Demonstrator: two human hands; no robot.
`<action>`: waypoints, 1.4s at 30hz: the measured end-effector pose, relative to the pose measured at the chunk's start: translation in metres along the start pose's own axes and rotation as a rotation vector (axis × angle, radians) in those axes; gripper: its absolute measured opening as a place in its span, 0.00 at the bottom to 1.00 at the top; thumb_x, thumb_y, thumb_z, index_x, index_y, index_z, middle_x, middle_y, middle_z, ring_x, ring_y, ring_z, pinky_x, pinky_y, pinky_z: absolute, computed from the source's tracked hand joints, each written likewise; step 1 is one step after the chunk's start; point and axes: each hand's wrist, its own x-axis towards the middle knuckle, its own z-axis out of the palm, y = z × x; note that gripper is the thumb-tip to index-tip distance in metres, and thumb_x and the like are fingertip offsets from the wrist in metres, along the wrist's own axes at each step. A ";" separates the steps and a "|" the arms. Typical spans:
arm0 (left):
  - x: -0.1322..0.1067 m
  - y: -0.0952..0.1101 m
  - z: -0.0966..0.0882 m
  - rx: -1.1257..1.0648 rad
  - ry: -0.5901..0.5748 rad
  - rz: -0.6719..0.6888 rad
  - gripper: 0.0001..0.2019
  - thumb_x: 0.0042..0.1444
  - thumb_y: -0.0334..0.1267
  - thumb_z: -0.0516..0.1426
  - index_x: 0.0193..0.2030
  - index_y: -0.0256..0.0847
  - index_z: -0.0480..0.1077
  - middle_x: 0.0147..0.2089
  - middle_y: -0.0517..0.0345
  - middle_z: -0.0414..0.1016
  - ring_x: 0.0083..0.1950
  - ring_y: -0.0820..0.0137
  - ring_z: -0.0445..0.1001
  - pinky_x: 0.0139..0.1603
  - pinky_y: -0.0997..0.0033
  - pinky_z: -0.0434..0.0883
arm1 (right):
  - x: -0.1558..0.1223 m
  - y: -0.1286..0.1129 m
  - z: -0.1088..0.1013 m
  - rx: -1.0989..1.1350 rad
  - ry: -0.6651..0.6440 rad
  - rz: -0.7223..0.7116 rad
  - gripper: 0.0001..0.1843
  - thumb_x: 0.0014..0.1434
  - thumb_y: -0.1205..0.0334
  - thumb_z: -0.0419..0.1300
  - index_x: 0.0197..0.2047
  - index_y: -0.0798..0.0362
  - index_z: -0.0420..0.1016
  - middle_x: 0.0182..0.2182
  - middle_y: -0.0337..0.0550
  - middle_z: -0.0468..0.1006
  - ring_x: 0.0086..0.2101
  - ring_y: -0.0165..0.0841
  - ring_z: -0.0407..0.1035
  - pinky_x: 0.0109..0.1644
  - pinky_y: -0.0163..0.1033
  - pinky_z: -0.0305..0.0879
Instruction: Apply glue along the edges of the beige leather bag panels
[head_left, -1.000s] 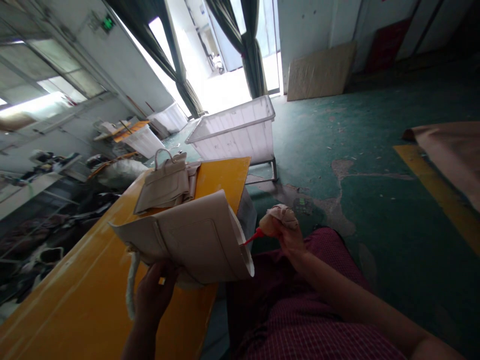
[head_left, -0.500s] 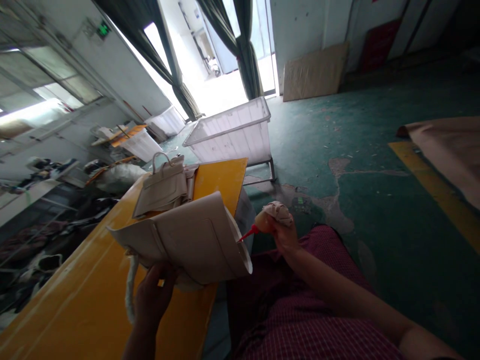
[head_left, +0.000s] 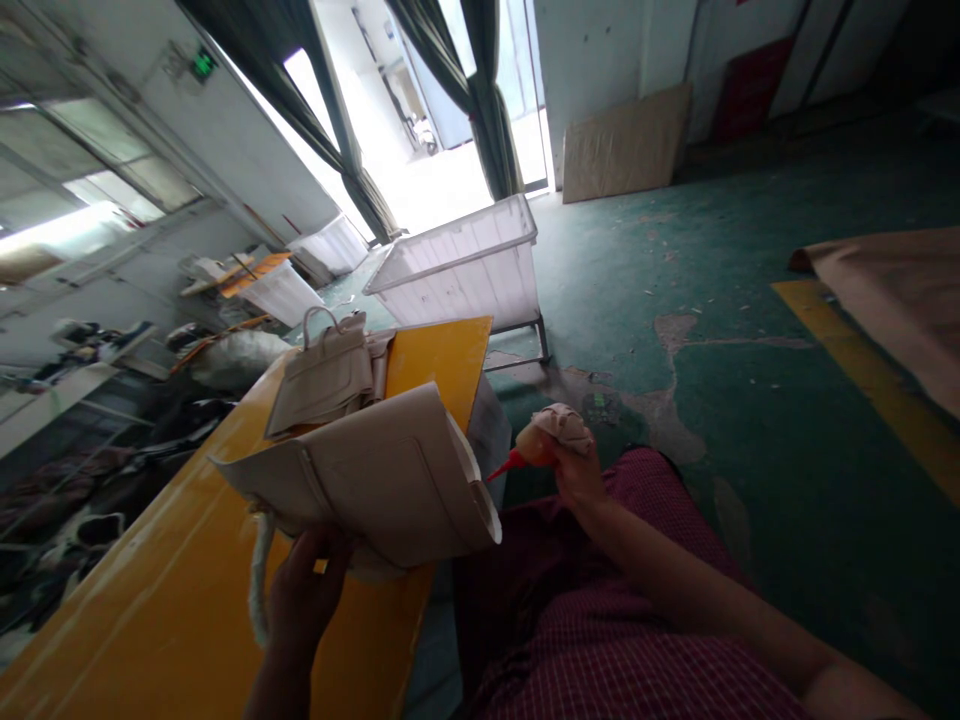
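We holding cream bag panel (head_left: 360, 475) up above orange table (head_left: 442, 350) with left hand (head_left: 307, 585), fingers (head_left: 300, 565) bending tight under it. Right hand (head_left: 574, 475) grasping red-tipped squeeze bottle (head_left: 529, 447) through cloth (head_left: 562, 425), tip just beside panel edge. Small cream bag (head_left: 322, 375) sitting on table.

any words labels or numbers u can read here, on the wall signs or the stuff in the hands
Nothing can be read for certain.
Green sign high on the wall: lit, but too small and blurred to read.
Red board by the far wall: no readable text.
Pale leather bag in the left hand: no brand or words show.
Squeeze bottle in the right hand: no readable label.
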 end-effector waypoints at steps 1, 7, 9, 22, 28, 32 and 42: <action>0.000 0.001 -0.001 0.008 -0.018 -0.001 0.12 0.46 0.52 0.63 0.30 0.47 0.73 0.27 0.63 0.77 0.29 0.67 0.77 0.28 0.70 0.70 | 0.000 -0.002 0.001 0.020 0.003 0.026 0.35 0.28 0.61 0.81 0.42 0.48 0.75 0.41 0.37 0.84 0.42 0.37 0.77 0.46 0.41 0.75; -0.001 0.002 -0.003 0.017 -0.008 0.024 0.12 0.48 0.52 0.62 0.30 0.47 0.71 0.26 0.64 0.75 0.27 0.68 0.76 0.30 0.69 0.72 | -0.001 -0.002 0.002 0.001 -0.119 0.074 0.35 0.31 0.59 0.82 0.44 0.49 0.76 0.44 0.39 0.83 0.44 0.39 0.78 0.47 0.42 0.77; -0.001 0.002 -0.003 0.029 -0.013 0.020 0.13 0.47 0.53 0.62 0.30 0.47 0.71 0.25 0.64 0.75 0.26 0.68 0.75 0.29 0.69 0.71 | 0.001 0.003 0.003 -0.014 -0.140 0.051 0.34 0.32 0.60 0.82 0.42 0.48 0.74 0.43 0.37 0.83 0.44 0.38 0.77 0.47 0.42 0.78; 0.006 0.007 -0.002 -0.007 -0.010 -0.103 0.17 0.41 0.57 0.62 0.31 0.47 0.72 0.27 0.61 0.78 0.31 0.63 0.79 0.30 0.66 0.71 | 0.002 0.009 0.025 0.098 -0.194 0.012 0.32 0.33 0.66 0.78 0.40 0.46 0.69 0.40 0.33 0.82 0.42 0.35 0.78 0.45 0.39 0.78; 0.005 0.009 -0.004 -0.005 -0.012 -0.166 0.19 0.38 0.59 0.62 0.30 0.47 0.72 0.28 0.59 0.78 0.28 0.62 0.76 0.28 0.64 0.70 | 0.005 0.006 0.016 0.070 -0.214 0.004 0.31 0.33 0.66 0.77 0.40 0.46 0.70 0.40 0.34 0.82 0.43 0.38 0.78 0.47 0.43 0.78; 0.004 0.009 -0.002 -0.011 0.024 -0.099 0.17 0.41 0.57 0.63 0.29 0.47 0.71 0.26 0.59 0.77 0.29 0.63 0.77 0.29 0.66 0.71 | 0.010 0.012 0.006 0.038 -0.225 0.006 0.31 0.32 0.66 0.77 0.40 0.47 0.70 0.40 0.35 0.82 0.43 0.40 0.78 0.49 0.47 0.77; 0.003 0.006 -0.001 -0.019 0.029 -0.041 0.15 0.42 0.55 0.63 0.29 0.47 0.71 0.25 0.64 0.78 0.28 0.66 0.78 0.28 0.69 0.71 | 0.017 0.018 -0.004 -0.037 -0.182 0.029 0.31 0.29 0.65 0.79 0.37 0.48 0.71 0.34 0.30 0.80 0.37 0.33 0.75 0.46 0.40 0.74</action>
